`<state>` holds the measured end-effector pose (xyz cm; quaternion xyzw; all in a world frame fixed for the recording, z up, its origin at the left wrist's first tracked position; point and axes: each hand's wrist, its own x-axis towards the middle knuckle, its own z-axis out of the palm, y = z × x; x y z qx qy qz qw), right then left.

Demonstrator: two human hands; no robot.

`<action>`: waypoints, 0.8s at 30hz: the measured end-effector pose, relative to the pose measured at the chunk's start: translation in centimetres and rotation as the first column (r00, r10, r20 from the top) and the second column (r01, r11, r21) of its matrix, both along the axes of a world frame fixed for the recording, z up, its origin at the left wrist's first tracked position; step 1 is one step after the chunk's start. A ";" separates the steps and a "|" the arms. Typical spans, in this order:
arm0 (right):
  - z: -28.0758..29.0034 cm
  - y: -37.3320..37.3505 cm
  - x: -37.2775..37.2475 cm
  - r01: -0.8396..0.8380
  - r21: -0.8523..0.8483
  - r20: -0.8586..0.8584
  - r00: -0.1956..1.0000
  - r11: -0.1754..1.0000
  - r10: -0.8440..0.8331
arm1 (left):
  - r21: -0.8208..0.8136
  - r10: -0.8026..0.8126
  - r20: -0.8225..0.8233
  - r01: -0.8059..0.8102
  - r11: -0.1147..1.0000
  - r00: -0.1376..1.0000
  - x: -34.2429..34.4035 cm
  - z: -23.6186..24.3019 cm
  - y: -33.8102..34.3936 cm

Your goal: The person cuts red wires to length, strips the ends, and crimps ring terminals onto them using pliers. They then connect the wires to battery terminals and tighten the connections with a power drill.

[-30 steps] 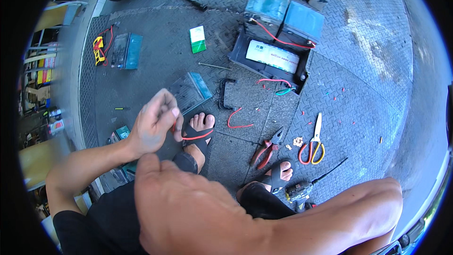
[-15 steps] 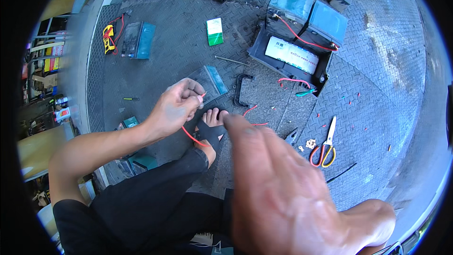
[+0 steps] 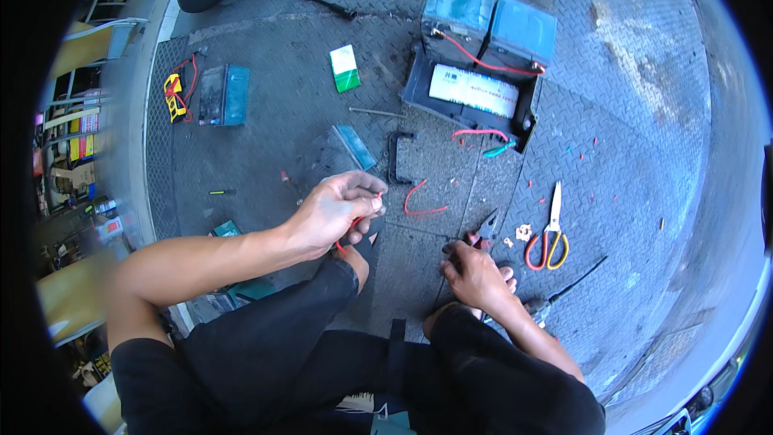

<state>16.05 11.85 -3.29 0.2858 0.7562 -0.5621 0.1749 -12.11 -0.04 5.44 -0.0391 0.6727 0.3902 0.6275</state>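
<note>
A short red wire (image 3: 339, 247) is pinched in my left hand (image 3: 332, 211), between thumb and fingertips. One end pokes out at the fingertips, and the rest hangs below the palm. My right hand (image 3: 477, 275) is down at the floor by my right foot, its fingers curled over the red handles of a pair of pliers (image 3: 486, 226). The jaws point away from me; the handle ends are hidden under the hand. Another red wire piece (image 3: 409, 200) lies curved on the floor between my hands. Copper-coloured terminal lugs (image 3: 523, 233) sit in a small pile right of the pliers.
Scissors (image 3: 551, 229) lie right of the lugs. Ahead stands a black case (image 3: 415, 84) with two wired batteries (image 3: 522, 31) at its far side. Loose batteries (image 3: 235, 95), a yellow meter (image 3: 174, 98), a green-and-white box (image 3: 345, 69) and a black bracket (image 3: 394, 159) are spread across the metal floor.
My right hand has dropped from close in front of the camera to the pliers on the floor. My left hand, still pinching the red wire, has shifted slightly right in the picture.
</note>
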 end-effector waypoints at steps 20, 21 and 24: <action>-7.4 -1.0 -3.7 -0.155 0.534 -0.037 0.978 0.831 0.206 | -0.230 -0.022 0.139 0.054 0.972 0.990 3.4 -8.9 1.3; -7.7 -0.7 -3.9 -0.183 0.528 -0.040 0.970 0.829 0.239 | -0.203 -0.056 0.140 0.084 0.976 0.989 3.6 -8.9 1.2; -8.0 0.3 -4.1 -0.121 0.535 -0.183 0.949 0.836 0.255 | -0.161 -0.032 0.159 0.058 0.985 0.987 4.0 -9.1 1.0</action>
